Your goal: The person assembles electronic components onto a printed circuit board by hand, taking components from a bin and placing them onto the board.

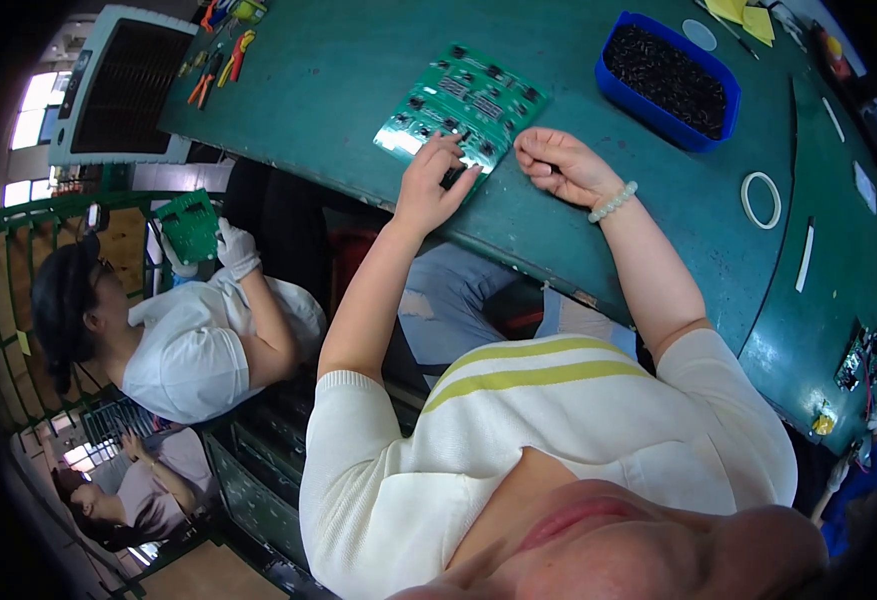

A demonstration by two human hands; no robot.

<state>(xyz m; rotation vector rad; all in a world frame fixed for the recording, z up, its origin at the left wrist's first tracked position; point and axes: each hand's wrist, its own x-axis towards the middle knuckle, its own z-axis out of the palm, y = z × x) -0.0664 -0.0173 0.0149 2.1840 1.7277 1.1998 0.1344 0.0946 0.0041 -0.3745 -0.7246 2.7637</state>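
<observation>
A green circuit board [436,98] with several black parts on it lies on the green table, at the near edge. My left hand [433,185] rests over its near side, fingers spread and fingertips touching the board. Just right of the board, my right hand [566,168] is closed, with thumb and fingertips pinched together. A small dark spot shows among its curled fingers; what it is I cannot make out. To the right stands a blue bin [693,138] full of small black parts, apart from both hands.
A roll of pale tape [761,200] lies on the table's right. Pliers and cutters [230,68] sit at the far left, by a grey boxy machine [123,85]. A co-worker [193,345] in white gloves holds another green board [190,225]. A wired module [861,358] lies far right.
</observation>
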